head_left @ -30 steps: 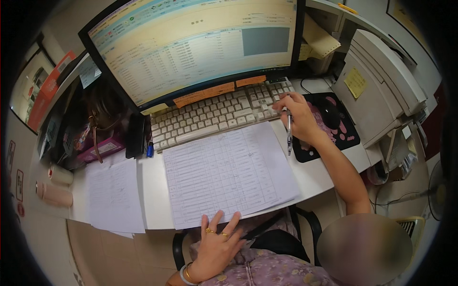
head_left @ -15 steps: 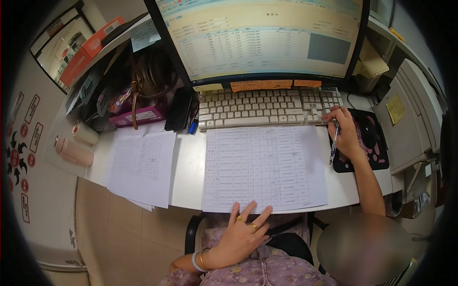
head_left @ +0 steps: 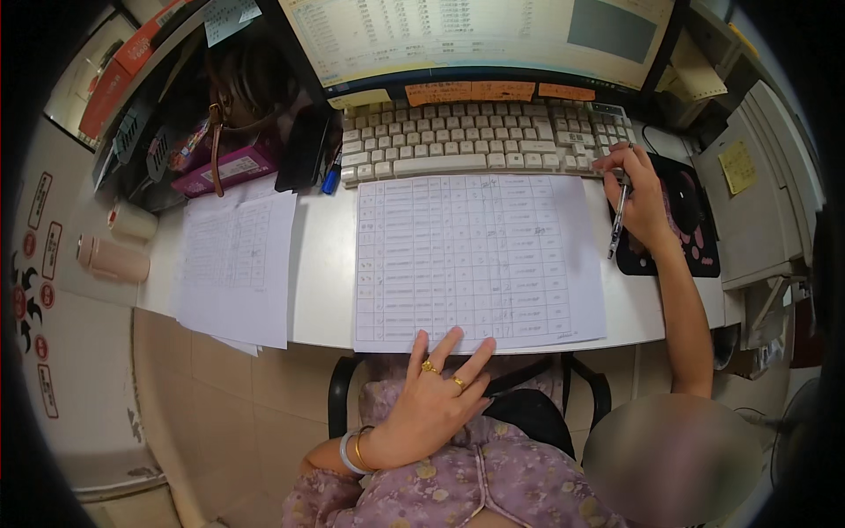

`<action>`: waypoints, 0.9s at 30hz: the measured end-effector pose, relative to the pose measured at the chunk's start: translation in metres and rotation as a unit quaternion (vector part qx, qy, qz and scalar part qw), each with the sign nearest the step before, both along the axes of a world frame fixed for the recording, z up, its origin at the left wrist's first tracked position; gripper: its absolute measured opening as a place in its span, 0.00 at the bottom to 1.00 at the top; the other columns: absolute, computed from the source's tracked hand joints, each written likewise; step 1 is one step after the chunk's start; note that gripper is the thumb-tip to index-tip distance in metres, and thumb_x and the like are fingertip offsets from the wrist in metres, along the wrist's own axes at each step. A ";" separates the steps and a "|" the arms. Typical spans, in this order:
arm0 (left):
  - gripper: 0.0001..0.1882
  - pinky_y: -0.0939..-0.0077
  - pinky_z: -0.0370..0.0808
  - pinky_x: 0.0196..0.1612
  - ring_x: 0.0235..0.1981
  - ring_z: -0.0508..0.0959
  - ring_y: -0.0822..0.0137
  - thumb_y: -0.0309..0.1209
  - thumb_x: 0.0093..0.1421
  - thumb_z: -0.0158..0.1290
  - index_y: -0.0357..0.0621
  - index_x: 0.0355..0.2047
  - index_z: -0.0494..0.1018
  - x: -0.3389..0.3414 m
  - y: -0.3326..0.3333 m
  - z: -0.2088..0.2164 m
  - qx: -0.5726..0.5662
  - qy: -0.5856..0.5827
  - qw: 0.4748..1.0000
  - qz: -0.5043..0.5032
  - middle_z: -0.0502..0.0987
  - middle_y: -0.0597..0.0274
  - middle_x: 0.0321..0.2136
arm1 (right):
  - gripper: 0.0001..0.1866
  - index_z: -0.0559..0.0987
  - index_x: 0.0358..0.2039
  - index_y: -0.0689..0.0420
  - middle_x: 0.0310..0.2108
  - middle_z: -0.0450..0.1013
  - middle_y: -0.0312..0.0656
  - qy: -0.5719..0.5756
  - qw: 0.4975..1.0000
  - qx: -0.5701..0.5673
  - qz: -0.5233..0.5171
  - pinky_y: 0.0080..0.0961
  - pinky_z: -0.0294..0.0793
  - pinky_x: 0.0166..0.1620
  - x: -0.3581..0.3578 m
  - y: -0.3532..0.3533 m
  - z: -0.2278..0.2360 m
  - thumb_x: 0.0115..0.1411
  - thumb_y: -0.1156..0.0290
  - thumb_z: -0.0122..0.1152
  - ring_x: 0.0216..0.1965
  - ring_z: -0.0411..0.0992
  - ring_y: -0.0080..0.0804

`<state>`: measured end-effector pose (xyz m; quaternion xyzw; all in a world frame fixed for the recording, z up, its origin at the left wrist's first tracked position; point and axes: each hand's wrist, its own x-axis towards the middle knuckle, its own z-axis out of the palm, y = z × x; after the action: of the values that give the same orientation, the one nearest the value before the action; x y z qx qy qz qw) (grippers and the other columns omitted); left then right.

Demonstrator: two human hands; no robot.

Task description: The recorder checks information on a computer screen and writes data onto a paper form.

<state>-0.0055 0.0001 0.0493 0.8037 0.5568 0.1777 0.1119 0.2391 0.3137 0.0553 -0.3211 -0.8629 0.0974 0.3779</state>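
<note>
A printed table sheet [head_left: 440,255] with handwritten marks lies on the white desk [head_left: 321,264] in front of the keyboard [head_left: 466,141]. Spread fingers of my left hand [head_left: 433,392] rest on the sheet's lower edge; the hand wears gold rings and holds nothing. At the right end of the keyboard, my right hand [head_left: 642,202] has its fingertips at the number keys. A pen [head_left: 619,224] is tucked in that same hand, pointing down toward the desk. Beside it, a dark mouse [head_left: 687,209] sits on a black and pink mouse pad [head_left: 704,257].
A monitor [head_left: 475,40] with orange notes [head_left: 471,91] stands behind the keyboard. More papers [head_left: 233,273], a pink bottle [head_left: 114,260], a purple box [head_left: 231,167], a blue-capped marker [head_left: 331,179] and a dark phone [head_left: 302,148] are on the left. A beige machine [head_left: 761,176] stands at right.
The whole view has tilted downward, so the desk things appear higher and less of the screen shows. My left hand stays on the sheet's edge; my right hand remains at the number keys with the pen.
</note>
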 end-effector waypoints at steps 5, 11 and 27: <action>0.16 0.29 0.57 0.63 0.65 0.62 0.43 0.37 0.52 0.67 0.49 0.40 0.80 0.001 -0.002 0.001 -0.013 0.008 1.000 0.004 0.64 0.66 0.67 | 0.07 0.76 0.36 0.60 0.36 0.73 0.44 0.007 1.000 -0.007 0.001 0.32 0.73 0.45 -0.001 -0.004 0.004 0.56 0.81 0.58 0.42 0.71 0.43; 0.16 0.29 0.57 0.63 0.64 0.62 0.42 0.36 0.52 0.67 0.48 0.39 0.80 0.001 -0.002 0.001 -0.007 0.008 1.000 -0.004 0.65 0.64 0.66 | 0.07 0.76 0.36 0.61 0.36 0.73 0.44 0.001 1.000 0.011 0.007 0.32 0.73 0.45 0.001 -0.002 0.001 0.55 0.82 0.58 0.41 0.72 0.43; 0.18 0.28 0.55 0.64 0.68 0.55 0.32 0.40 0.52 0.67 0.49 0.41 0.80 -0.001 -0.001 0.004 -0.026 0.000 1.000 -0.009 0.63 0.63 0.68 | 0.07 0.76 0.37 0.60 0.38 0.72 0.46 0.004 1.000 -0.004 -0.012 0.33 0.72 0.48 0.004 0.004 0.003 0.56 0.81 0.58 0.44 0.71 0.47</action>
<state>-0.0060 -0.0006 0.0532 0.8053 0.5542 0.1624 0.1341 0.2435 0.3173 0.0583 -0.3324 -0.8573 0.0974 0.3809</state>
